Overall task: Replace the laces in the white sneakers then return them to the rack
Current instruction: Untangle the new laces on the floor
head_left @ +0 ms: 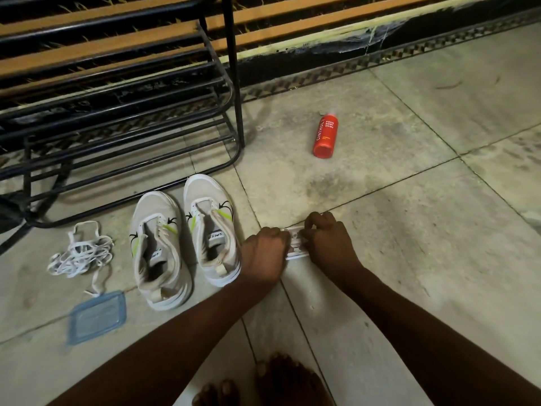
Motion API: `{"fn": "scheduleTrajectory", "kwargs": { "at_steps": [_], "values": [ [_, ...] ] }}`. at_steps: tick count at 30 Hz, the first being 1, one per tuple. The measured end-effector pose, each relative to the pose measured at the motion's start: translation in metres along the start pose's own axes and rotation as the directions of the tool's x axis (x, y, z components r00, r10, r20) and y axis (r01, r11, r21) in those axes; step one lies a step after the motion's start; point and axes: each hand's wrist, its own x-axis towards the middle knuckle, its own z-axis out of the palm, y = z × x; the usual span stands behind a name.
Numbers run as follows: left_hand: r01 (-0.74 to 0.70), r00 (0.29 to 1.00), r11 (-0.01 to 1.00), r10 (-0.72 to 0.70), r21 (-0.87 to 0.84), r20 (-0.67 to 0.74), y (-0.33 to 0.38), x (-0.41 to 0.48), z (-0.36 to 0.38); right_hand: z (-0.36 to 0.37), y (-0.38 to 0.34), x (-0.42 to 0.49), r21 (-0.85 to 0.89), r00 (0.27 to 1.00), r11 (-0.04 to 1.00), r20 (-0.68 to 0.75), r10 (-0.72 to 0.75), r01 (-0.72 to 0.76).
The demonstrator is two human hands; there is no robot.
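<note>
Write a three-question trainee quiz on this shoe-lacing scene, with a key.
1. True or false: both white sneakers have no laces threaded.
2. What lies on the floor left of the sneakers? A) a pile of loose laces B) a brush C) a sock
3. What do the left hand and right hand grip between them?
Key: 1 true; 2 A; 3 a small white packet.
</note>
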Motion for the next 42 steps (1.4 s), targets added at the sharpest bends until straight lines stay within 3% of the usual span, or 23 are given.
{"fn": "scheduleTrajectory", "kwargs": {
  "at_steps": [3,7,12,20,27,31,34,37,42],
  "values": [
    [-0.061,0.998,0.997,0.059,0.048,0.026,0.002,-0.002,-0.001,0.003,-0.003,0.002,-0.079,0.997,0.994,0.01,-0.076,0.077],
    [-0.065,0.995,0.998,0.063,-0.023,-0.071,-0.002,0.0,0.007,0.003,-0.007,-0.001,-0.136,0.988,0.978,0.03,-0.153,0.156],
    [-0.08,0.989,0.993,0.068,-0.091,-0.128,-0.001,-0.006,0.006,0.009,-0.006,0.008,-0.18,0.986,0.971,0.079,-0.145,0.157],
    [-0.119,0.987,0.99,0.11,0.072,0.119,-0.003,0.004,-0.005,0.004,-0.003,0.017,-0.18,0.979,0.976,0.182,-0.092,0.126],
    [-0.118,0.986,0.986,0.102,0.118,0.129,0.0,0.015,-0.012,0.001,-0.005,0.026,-0.207,0.987,0.97,0.123,-0.1,0.124],
    [-0.073,0.995,0.997,0.071,0.024,0.064,-0.003,0.019,-0.012,-0.004,-0.008,0.025,-0.253,0.984,0.952,0.084,-0.155,0.171],
    [-0.014,0.996,0.995,0.023,-0.1,0.089,-0.002,0.017,-0.014,-0.001,-0.003,0.022,-0.166,0.985,0.974,0.107,-0.135,0.152],
    [0.009,0.997,0.985,0.005,-0.174,0.083,-0.004,0.013,-0.015,-0.007,0.006,0.018,0.06,0.994,0.998,0.108,-0.034,0.028],
    [0.067,0.997,0.939,-0.072,-0.337,-0.002,-0.008,0.002,-0.025,-0.01,0.007,0.006,0.306,0.996,0.951,-0.057,0.072,-0.051]
  ]
}}
